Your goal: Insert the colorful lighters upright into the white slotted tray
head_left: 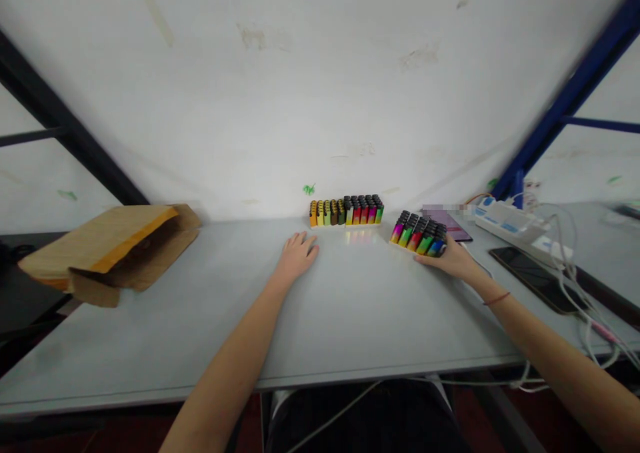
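Observation:
My right hand (453,260) grips the right end of a tray of lighters (417,235), whose bodies fade between bright colours under black tops. That tray sits at an angle on the right half of the table. My left hand (299,254) rests flat on the tabletop, fingers spread, holding nothing. Just beyond its fingertips, near the wall, stands a tray of yellow, orange and green lighters (327,213). Beside it on the right is another tray of multicoloured lighters (364,210). All the lighters stand upright in rows.
An open brown paper bag (115,240) lies at the left of the grey table (340,320). On the right are a dark phone (535,280), a white power strip (520,230), loose white cables (590,326) and a purple flat item (450,225). A white wall (320,93) borders the back.

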`<state>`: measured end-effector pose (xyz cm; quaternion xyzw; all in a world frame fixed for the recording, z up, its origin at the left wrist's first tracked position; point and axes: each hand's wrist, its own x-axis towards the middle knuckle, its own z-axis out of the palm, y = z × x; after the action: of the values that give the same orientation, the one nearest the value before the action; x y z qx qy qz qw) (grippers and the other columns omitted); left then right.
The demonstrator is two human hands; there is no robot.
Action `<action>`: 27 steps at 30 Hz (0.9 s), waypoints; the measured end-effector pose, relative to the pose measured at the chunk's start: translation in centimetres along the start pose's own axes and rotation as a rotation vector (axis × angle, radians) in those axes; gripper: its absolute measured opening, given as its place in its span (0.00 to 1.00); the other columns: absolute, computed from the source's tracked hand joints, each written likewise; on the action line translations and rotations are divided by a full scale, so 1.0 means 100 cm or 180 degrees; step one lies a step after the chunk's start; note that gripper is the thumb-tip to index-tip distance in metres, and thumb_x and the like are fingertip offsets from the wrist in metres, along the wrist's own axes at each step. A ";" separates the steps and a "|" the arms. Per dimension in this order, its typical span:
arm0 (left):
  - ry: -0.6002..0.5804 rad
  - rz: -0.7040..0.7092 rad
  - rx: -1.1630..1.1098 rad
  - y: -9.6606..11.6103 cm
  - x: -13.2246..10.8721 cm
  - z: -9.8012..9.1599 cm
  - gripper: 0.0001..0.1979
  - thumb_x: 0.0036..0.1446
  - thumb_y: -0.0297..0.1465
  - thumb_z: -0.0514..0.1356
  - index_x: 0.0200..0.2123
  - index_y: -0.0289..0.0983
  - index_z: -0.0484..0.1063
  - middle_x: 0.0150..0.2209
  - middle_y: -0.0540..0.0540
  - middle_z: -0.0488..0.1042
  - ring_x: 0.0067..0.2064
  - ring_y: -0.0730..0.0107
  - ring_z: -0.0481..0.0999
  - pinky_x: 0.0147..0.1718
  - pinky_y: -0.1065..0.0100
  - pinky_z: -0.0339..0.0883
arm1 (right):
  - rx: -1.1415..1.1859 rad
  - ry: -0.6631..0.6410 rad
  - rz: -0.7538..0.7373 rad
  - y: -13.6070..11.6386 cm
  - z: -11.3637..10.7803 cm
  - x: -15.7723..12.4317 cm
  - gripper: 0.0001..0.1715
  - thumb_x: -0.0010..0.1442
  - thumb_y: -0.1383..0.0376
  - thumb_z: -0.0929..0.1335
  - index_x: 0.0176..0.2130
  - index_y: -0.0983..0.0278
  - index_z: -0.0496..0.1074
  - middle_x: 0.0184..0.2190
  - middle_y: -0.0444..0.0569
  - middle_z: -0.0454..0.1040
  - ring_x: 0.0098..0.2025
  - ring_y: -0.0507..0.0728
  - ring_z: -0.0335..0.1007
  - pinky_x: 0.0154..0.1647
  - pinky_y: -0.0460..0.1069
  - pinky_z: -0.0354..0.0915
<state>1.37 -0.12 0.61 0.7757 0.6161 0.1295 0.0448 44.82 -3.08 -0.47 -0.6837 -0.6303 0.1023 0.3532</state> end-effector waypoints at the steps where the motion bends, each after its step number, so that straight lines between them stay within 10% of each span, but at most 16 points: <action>1: -0.0018 0.0168 -0.0160 0.003 -0.001 -0.001 0.26 0.72 0.39 0.52 0.67 0.37 0.71 0.70 0.36 0.68 0.73 0.51 0.65 0.73 0.50 0.55 | -0.0018 -0.0193 -0.0058 -0.001 -0.003 -0.008 0.50 0.41 0.47 0.82 0.58 0.64 0.71 0.50 0.63 0.83 0.51 0.75 0.81 0.52 0.68 0.75; 10: -0.0479 0.1215 -0.2047 0.040 -0.014 -0.004 0.60 0.45 0.55 0.74 0.75 0.36 0.57 0.75 0.31 0.60 0.74 0.39 0.61 0.74 0.44 0.54 | 0.0625 -0.1192 -0.0858 -0.082 0.029 -0.038 0.48 0.44 0.51 0.82 0.61 0.61 0.72 0.56 0.57 0.82 0.56 0.71 0.80 0.57 0.64 0.75; 17: -0.0818 0.1034 -0.2904 0.018 -0.010 -0.012 0.50 0.44 0.50 0.77 0.66 0.38 0.67 0.60 0.34 0.78 0.62 0.43 0.76 0.65 0.45 0.69 | 0.0498 -0.1360 -0.1138 -0.118 0.068 -0.026 0.52 0.42 0.51 0.84 0.61 0.62 0.73 0.53 0.58 0.82 0.55 0.73 0.78 0.56 0.67 0.73; 27: -0.0808 0.1080 -0.3033 0.016 -0.013 -0.024 0.40 0.51 0.41 0.73 0.64 0.37 0.66 0.61 0.36 0.74 0.61 0.50 0.76 0.62 0.51 0.71 | 0.0084 -0.1310 -0.0969 -0.117 0.073 -0.028 0.53 0.45 0.46 0.82 0.63 0.64 0.70 0.51 0.59 0.81 0.54 0.72 0.77 0.57 0.65 0.71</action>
<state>2.02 -1.93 3.08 0.7677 0.3442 0.3058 0.4457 30.85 -3.60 0.52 -0.5411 -0.7832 0.1932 0.2378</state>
